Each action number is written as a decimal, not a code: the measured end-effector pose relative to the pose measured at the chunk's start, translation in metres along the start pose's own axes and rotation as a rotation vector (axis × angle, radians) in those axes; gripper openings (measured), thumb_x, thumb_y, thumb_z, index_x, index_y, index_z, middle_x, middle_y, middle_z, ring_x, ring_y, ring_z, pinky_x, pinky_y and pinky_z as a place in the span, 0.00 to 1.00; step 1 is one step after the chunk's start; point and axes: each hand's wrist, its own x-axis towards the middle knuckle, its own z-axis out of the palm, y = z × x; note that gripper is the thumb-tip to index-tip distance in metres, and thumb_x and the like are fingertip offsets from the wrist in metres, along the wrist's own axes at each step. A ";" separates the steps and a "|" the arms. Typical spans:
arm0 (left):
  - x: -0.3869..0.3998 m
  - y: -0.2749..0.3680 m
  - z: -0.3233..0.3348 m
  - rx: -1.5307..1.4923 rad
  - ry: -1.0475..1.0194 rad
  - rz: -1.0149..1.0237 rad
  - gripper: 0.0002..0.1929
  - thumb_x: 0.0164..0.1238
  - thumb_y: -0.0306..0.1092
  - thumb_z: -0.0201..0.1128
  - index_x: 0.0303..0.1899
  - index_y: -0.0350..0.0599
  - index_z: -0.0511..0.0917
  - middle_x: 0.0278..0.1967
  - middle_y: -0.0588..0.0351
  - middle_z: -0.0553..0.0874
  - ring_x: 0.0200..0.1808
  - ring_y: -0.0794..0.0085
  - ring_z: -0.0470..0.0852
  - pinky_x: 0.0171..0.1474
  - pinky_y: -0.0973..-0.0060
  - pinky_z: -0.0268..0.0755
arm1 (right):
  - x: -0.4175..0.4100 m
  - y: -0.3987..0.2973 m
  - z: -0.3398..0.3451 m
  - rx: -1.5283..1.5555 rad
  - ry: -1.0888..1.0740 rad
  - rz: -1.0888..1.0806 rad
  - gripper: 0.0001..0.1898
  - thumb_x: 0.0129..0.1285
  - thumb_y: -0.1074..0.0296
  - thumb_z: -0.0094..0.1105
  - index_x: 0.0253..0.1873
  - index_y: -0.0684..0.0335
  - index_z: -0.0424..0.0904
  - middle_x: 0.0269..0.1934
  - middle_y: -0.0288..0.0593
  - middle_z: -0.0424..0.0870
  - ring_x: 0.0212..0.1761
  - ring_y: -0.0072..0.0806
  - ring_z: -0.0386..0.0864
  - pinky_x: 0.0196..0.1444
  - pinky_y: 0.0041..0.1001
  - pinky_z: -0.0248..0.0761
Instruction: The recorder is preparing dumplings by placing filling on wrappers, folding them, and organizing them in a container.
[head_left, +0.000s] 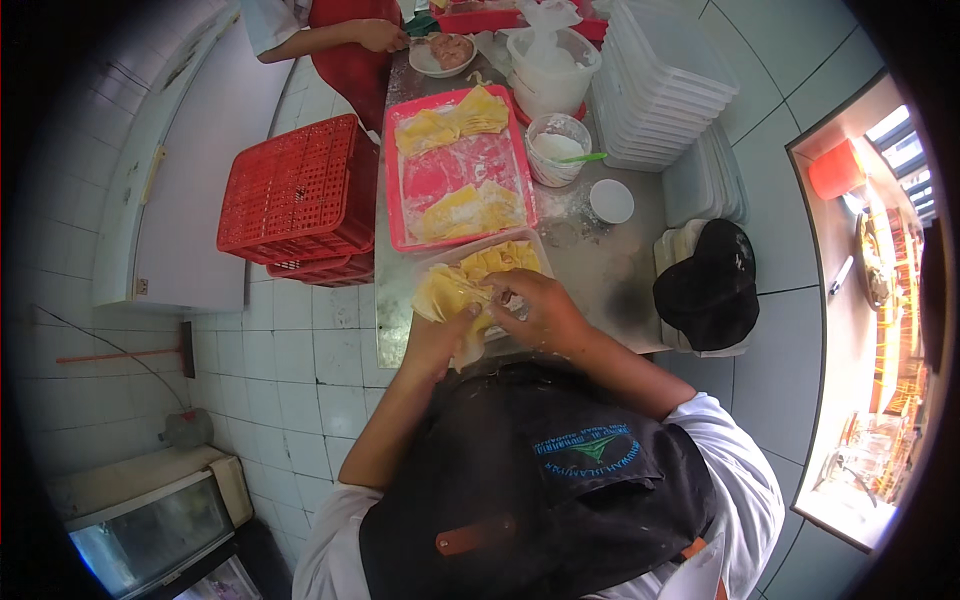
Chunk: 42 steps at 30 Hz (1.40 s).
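Note:
A sheaf of thin yellow dough wrappers (439, 292) fans out from my left hand (448, 334), which grips it above the near end of the steel table. My right hand (544, 307) is curled beside it, thumb and forefinger drawn together at the wrappers' edge. Whether a piece is pinched between those fingertips is hard to see. Under both hands stands a clear plastic container (546, 253), partly hidden. Folded yellow dough pieces (502, 257) lie along its far side. Just beyond, a pink tray (457, 166) dusted with flour holds two piles of wrappers (469, 212).
Right of the tray stand a tub of white powder (555, 146) with a green-handled utensil, a white lid (611, 201) and stacked plastic containers (667, 82). A black cap (709, 289) lies at right. Red crates (296, 187) stand left. Another person's hand (381, 35) reaches a bowl of minced filling (450, 52).

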 end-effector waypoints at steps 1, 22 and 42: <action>0.000 -0.004 0.001 0.004 0.001 0.004 0.28 0.61 0.20 0.63 0.63 0.40 0.66 0.54 0.53 0.78 0.56 0.68 0.78 0.58 0.71 0.73 | 0.000 -0.003 0.005 0.013 0.018 0.042 0.20 0.55 0.75 0.64 0.55 0.61 0.78 0.42 0.47 0.82 0.41 0.38 0.81 0.48 0.33 0.74; 0.010 -0.020 0.014 -0.382 0.073 -0.105 0.20 0.71 0.28 0.58 0.62 0.41 0.67 0.54 0.51 0.79 0.54 0.64 0.81 0.55 0.66 0.78 | 0.006 0.015 0.010 0.825 0.166 0.472 0.22 0.62 0.78 0.64 0.60 0.66 0.71 0.40 0.41 0.85 0.41 0.18 0.80 0.44 0.19 0.73; 0.008 -0.018 0.006 0.002 0.177 -0.039 0.21 0.65 0.24 0.63 0.59 0.38 0.70 0.50 0.52 0.82 0.50 0.66 0.83 0.52 0.68 0.78 | -0.005 0.019 -0.001 0.581 0.003 0.320 0.30 0.62 0.76 0.65 0.69 0.63 0.67 0.38 0.38 0.87 0.37 0.15 0.78 0.45 0.19 0.73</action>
